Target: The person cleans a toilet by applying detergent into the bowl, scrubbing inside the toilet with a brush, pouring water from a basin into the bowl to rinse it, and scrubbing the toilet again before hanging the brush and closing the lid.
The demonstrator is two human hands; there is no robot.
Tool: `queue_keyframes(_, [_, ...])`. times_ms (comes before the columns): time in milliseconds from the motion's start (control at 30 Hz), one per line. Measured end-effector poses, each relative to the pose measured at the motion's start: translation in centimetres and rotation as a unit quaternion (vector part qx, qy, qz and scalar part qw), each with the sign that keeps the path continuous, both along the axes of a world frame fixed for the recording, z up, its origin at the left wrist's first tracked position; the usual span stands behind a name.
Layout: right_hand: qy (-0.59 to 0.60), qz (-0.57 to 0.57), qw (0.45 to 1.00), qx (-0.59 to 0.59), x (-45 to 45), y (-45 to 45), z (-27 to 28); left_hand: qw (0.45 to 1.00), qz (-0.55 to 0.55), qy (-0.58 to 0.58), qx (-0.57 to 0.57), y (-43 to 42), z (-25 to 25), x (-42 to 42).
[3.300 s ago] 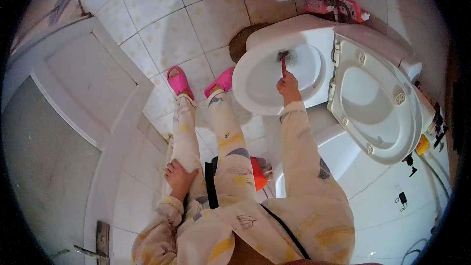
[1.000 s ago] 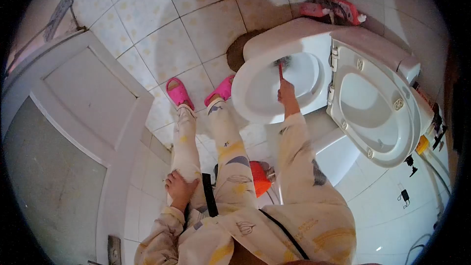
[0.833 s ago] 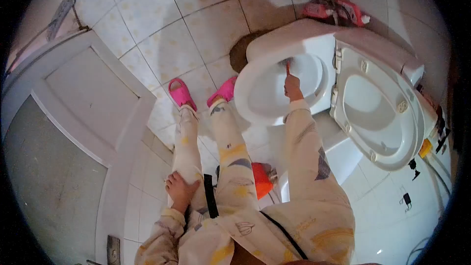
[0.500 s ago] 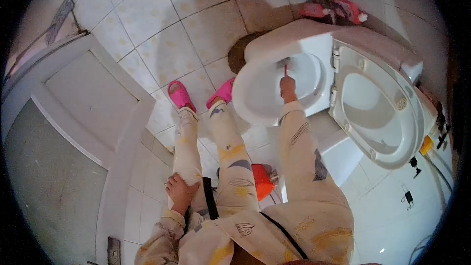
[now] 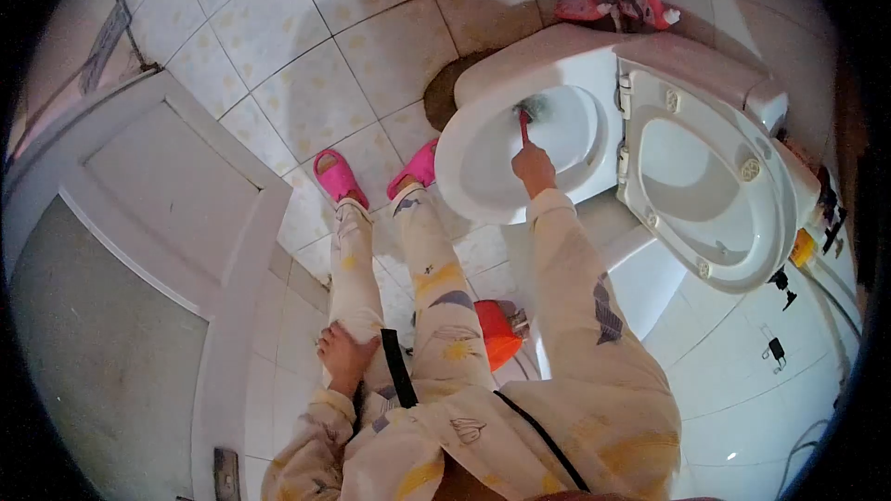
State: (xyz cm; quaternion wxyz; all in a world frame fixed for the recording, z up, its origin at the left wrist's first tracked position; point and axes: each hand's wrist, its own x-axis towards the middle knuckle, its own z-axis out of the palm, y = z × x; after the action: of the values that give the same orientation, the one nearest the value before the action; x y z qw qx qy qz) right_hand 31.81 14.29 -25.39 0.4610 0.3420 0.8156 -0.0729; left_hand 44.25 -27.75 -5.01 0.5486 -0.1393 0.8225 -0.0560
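My right hand (image 5: 534, 170) is wrapped round the red handle of a brush (image 5: 525, 126), above the white toilet bowl (image 5: 473, 172). The brush's dark head rests at the bottom of the bowl, where the water looks dark. Hinged beside the bowl, the raised toilet seat and lid (image 5: 705, 186) lean back to the right. My left hand (image 5: 345, 354) lies on my left leg near the knee, its fingers spread over the patterned trouser cloth and holding nothing.
A pale door (image 5: 172, 186) stands at the left. Pink slippers (image 5: 335, 176) are on my feet on the tiled floor (image 5: 306, 83). Pink bottles (image 5: 640, 6) stand behind the toilet. An orange-red object (image 5: 498, 334) is beside my right leg. A hose runs at the far right.
The view has shifted slightly. My right hand and the brush have made small movements within the bowl, with the grip kept. My left hand has stayed on my leg.
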Motion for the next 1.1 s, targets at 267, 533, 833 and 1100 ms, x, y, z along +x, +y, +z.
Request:
queue_keyframes(267, [-0.017, 0.011, 0.997, 0.070, -3.5, 1.8, -5.1, 1.000, -0.004, 0.004, -0.003, -0.2, -0.3, 0.6])
queue_keyframes(533, [-0.055, 0.088, 0.993, 0.051, -0.6, 1.1, -1.2, 1.000, 0.014, -0.016, 0.011, -1.1, -0.3, 0.3])
queue_keyframes(833, [-0.004, 0.077, 0.994, 0.072, -0.5, 1.4, -2.1, 1.000, 0.006, -0.004, 0.011, -1.6, -0.1, 0.2])
queue_keyframes(1100, [0.011, 0.034, 0.996, 0.080, -1.3, 1.3, -5.9, 1.000, -0.023, 0.015, 0.006, -1.4, -0.3, -0.3])
